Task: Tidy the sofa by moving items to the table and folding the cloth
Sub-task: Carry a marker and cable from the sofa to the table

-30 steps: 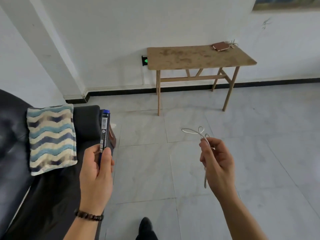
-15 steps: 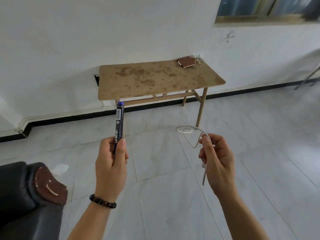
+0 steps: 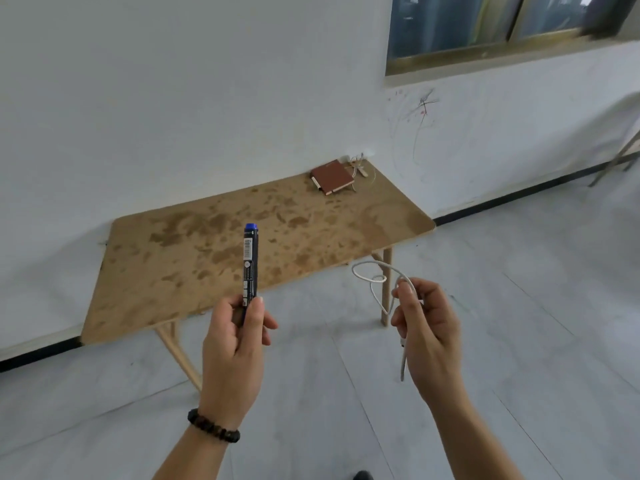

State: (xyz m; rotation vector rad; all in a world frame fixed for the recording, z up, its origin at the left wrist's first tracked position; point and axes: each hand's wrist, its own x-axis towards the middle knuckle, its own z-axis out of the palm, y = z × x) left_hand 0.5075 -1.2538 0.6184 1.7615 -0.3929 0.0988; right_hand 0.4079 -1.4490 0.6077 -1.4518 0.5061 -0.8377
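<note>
In front of the tabletop: both hands are raised above the pale tiled floor [image 3: 519, 306].
Left hand [image 3: 235, 344]: clamped on a blue-capped marker [image 3: 250, 261], held upright, its cap seen against the tabletop [image 3: 166, 251].
Right hand [image 3: 429, 327]: pinched on a white cable [image 3: 372, 277], looped above the fingers, one end hanging below.
Far corner of the tabletop: a brown notebook [image 3: 331, 177] lies near the wall, with a small tangle of cord [image 3: 360, 166] just beside it.
Left wrist: a dark bead bracelet [image 3: 213, 427].
</note>
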